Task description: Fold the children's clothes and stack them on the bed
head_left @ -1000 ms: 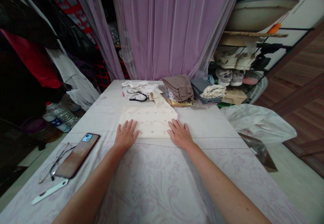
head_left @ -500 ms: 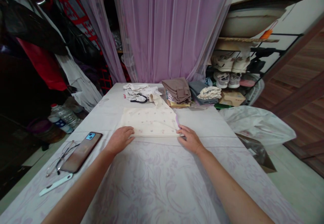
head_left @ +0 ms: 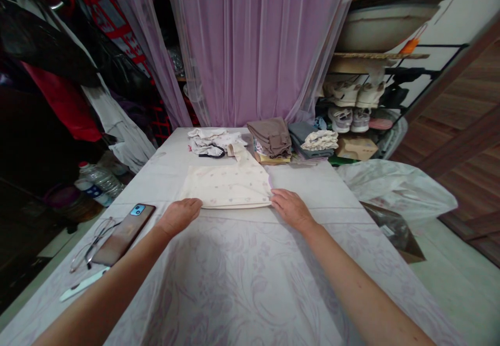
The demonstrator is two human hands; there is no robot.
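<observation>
- Your left hand (head_left: 178, 217) lies open and palm down on the table, its fingertips (head_left: 197, 206) at the lower left of the garment's folded edge; nothing is gripped.
- Your right hand (head_left: 291, 210) is open too, palm down, with its fingertips (head_left: 274, 196) at the garment's lower right corner; you can't be seen pinching the fabric.
- The cream printed baby garment (head_left: 226, 185) lies flat between your hands, folded along its near edge, with a lilac trim (head_left: 270, 182) down its right side and a narrow strap (head_left: 238, 153) running up toward the far end of the table.
- Under it all is a lilac-patterned tablecloth (head_left: 234, 283).
- Just past the garment sit a crumpled pile of white clothes (head_left: 211, 143), folded taupe trousers (head_left: 269, 137) and a folded cream bundle (head_left: 321, 140) on grey fabric (head_left: 299, 132).
- Left of your left forearm lie a smartphone (head_left: 124, 227), a pair of glasses (head_left: 92, 244) and a white plastic strip (head_left: 84, 284).
- Beyond the table's left edge stands a plastic bottle (head_left: 97, 182); to the right lies a large white plastic bag (head_left: 390, 187).
- Behind hang sheer purple curtains (head_left: 253, 49), beside a rack of shoes (head_left: 344, 119).
</observation>
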